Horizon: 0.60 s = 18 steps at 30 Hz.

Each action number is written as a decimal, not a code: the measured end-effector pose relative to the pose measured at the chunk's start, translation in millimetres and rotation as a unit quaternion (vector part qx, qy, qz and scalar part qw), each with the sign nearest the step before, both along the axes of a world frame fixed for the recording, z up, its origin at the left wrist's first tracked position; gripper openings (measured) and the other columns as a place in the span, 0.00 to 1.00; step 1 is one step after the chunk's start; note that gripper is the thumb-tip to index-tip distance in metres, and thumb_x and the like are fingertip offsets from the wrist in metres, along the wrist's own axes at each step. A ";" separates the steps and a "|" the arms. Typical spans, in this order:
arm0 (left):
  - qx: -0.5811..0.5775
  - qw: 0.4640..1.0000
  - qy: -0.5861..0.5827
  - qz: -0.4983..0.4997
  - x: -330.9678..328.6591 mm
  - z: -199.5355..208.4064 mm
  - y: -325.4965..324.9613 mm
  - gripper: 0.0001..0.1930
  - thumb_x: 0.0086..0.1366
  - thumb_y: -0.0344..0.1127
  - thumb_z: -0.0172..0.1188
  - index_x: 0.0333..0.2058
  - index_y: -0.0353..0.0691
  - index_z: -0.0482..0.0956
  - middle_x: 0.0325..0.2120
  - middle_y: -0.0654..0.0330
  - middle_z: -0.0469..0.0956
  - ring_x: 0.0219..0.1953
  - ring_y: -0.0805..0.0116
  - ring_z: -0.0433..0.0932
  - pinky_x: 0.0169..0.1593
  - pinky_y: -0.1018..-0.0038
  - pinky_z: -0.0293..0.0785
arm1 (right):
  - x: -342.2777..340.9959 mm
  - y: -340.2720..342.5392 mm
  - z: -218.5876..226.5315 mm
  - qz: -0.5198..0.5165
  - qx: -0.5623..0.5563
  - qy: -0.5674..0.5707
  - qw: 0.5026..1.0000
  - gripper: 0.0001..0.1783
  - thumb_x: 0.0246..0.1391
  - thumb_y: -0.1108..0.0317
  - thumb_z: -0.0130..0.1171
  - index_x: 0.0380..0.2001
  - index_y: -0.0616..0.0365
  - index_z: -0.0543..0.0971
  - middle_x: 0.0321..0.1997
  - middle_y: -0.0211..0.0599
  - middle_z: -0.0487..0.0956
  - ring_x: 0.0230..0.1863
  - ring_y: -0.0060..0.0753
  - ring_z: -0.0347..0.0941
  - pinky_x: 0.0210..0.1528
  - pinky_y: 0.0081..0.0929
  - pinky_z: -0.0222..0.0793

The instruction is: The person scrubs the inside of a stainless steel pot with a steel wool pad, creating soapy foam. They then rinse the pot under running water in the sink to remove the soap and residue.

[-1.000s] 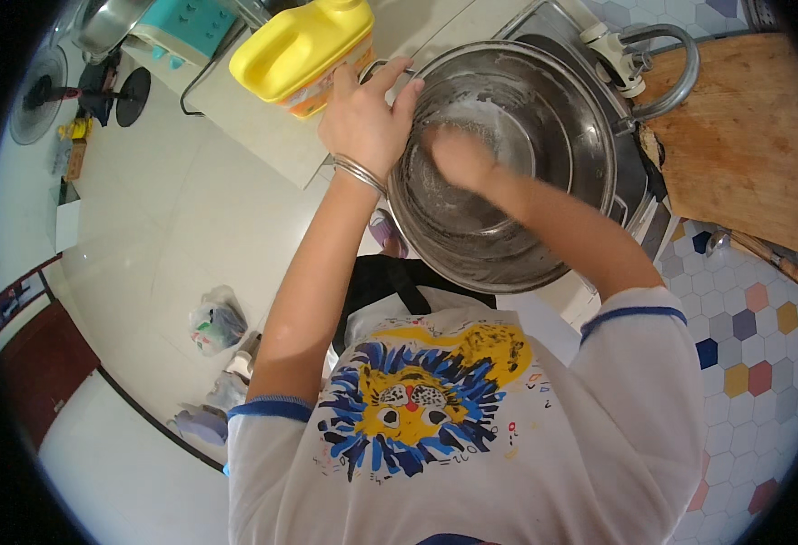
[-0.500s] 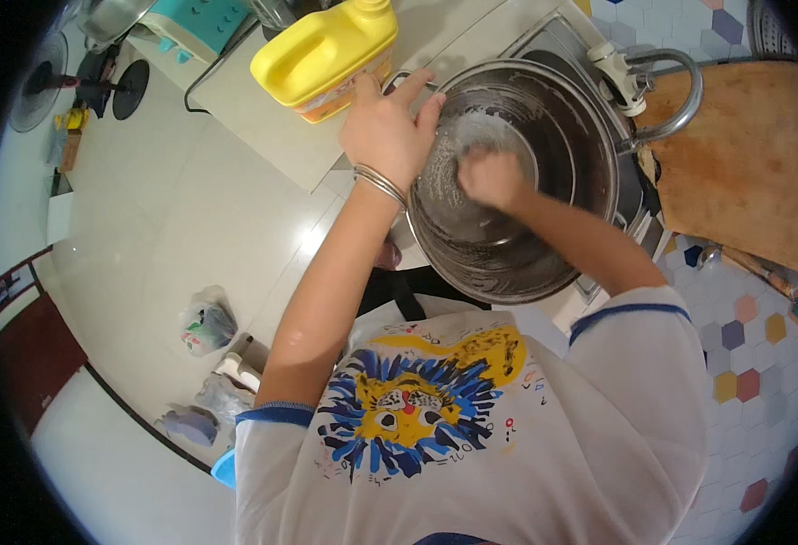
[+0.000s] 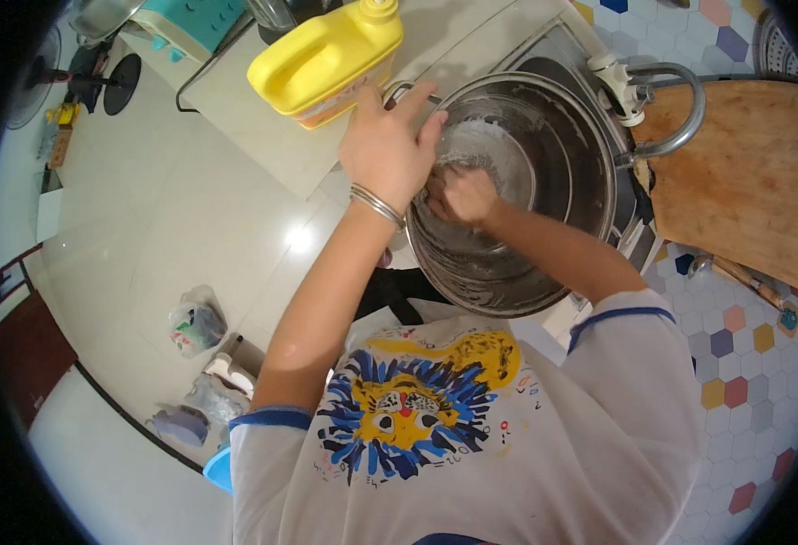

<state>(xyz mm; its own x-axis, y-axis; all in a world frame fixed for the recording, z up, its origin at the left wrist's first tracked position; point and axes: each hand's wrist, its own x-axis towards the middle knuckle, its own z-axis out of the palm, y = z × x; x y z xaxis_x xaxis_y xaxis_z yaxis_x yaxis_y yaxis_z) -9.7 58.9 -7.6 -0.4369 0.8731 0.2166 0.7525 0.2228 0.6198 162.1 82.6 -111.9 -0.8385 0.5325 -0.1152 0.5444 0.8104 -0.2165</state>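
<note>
A large, deep steel pot (image 3: pixel 570 195) is tipped toward me at the sink, its inner wall streaked with whitish suds. My left hand (image 3: pixel 385 145), with bangles at its wrist, grips the pot's left side at the rim and loop handle. Deep inside, my right hand (image 3: pixel 465 193) presses against the left inner wall with curled fingers. Whatever lies under those fingers is hidden. Just beyond my left hand, a yellow plastic jug (image 3: pixel 326 59) with a moulded handle stands on the counter.
A curved metal faucet (image 3: pixel 689 109) reaches in right of the pot, beside a wooden board (image 3: pixel 744 173). At the far left sits a turquoise appliance (image 3: pixel 194 23). Plastic bags (image 3: pixel 197 325) lie on the floor to the left.
My right hand has moved left and slightly down inside the pot, to the left inner wall. My left hand keeps its hold. The whole view has shifted slightly.
</note>
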 end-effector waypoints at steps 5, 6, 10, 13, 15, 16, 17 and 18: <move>-0.005 1.000 0.007 -0.001 -2.1 2.5 -1.0 0.16 0.47 0.42 0.64 0.38 0.58 0.78 0.30 0.55 0.67 0.31 0.56 0.73 0.30 0.65 0.72 | 18.3 54.0 -7.1 -0.094 0.132 0.007 0.987 0.10 0.38 0.60 0.56 0.19 0.55 0.79 0.25 0.40 0.76 0.31 0.42 0.73 0.29 0.39 0.70; -0.007 1.000 0.006 0.003 -0.8 2.6 1.1 0.16 0.47 0.42 0.64 0.38 0.58 0.77 0.30 0.55 0.67 0.31 0.57 0.73 0.30 0.65 0.72 | 29.1 43.0 -1.7 -0.060 0.090 -0.049 0.993 0.10 0.36 0.61 0.56 0.18 0.55 0.79 0.23 0.38 0.76 0.31 0.41 0.71 0.29 0.38 0.70; -0.012 1.000 0.011 -0.003 1.3 2.7 -1.1 0.18 0.45 0.40 0.64 0.39 0.59 0.77 0.31 0.55 0.67 0.32 0.57 0.73 0.30 0.65 0.72 | 7.1 -17.8 -10.0 0.072 -0.003 0.116 0.991 0.10 0.35 0.61 0.56 0.19 0.56 0.78 0.22 0.37 0.75 0.31 0.41 0.71 0.33 0.38 0.69; -0.065 0.998 0.000 -0.002 -0.8 10.1 -3.1 0.20 0.45 0.40 0.65 0.41 0.60 0.77 0.36 0.55 0.69 0.37 0.57 0.74 0.33 0.65 0.73 | -16.1 2.4 -15.5 0.032 0.029 0.120 0.992 0.11 0.34 0.60 0.56 0.19 0.56 0.79 0.23 0.36 0.75 0.32 0.40 0.71 0.36 0.38 0.69; -0.078 0.997 -0.003 0.003 -1.7 12.9 -2.2 0.20 0.45 0.39 0.65 0.41 0.60 0.77 0.38 0.56 0.70 0.38 0.58 0.74 0.35 0.65 0.73 | -8.0 38.7 -18.9 -0.104 0.077 0.078 0.989 0.12 0.33 0.59 0.57 0.20 0.55 0.79 0.25 0.35 0.75 0.33 0.38 0.71 0.38 0.38 0.68; -0.070 0.998 0.004 0.005 -1.4 10.3 -3.0 0.20 0.45 0.39 0.65 0.41 0.60 0.77 0.37 0.56 0.70 0.38 0.58 0.74 0.35 0.65 0.73 | 5.0 37.4 -17.0 -0.097 0.077 0.060 0.990 0.12 0.34 0.59 0.57 0.20 0.55 0.79 0.26 0.35 0.75 0.34 0.38 0.71 0.38 0.38 0.69; -0.060 0.998 0.010 0.010 -1.7 8.4 -2.3 0.20 0.45 0.39 0.64 0.41 0.60 0.77 0.37 0.56 0.70 0.38 0.58 0.74 0.35 0.65 0.73 | 21.1 32.1 -16.8 -0.089 0.079 0.042 0.992 0.12 0.34 0.58 0.57 0.20 0.54 0.79 0.27 0.35 0.75 0.35 0.38 0.71 0.37 0.38 0.69; -0.057 0.998 0.005 0.010 -1.0 8.0 -1.2 0.20 0.45 0.39 0.64 0.41 0.60 0.77 0.37 0.55 0.70 0.38 0.58 0.74 0.34 0.65 0.73 | 30.8 25.0 -14.0 -0.081 0.079 0.022 0.993 0.12 0.34 0.58 0.57 0.20 0.54 0.78 0.28 0.35 0.75 0.36 0.38 0.71 0.37 0.38 0.69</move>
<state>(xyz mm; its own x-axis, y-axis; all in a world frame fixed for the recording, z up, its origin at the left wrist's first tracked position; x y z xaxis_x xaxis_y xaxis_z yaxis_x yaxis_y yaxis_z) -10.7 57.6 0.4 -0.4534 0.8831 0.1211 0.7532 0.3069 0.5818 192.9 107.6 -125.8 -0.7428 0.6694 0.0152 0.6633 0.7388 -0.1192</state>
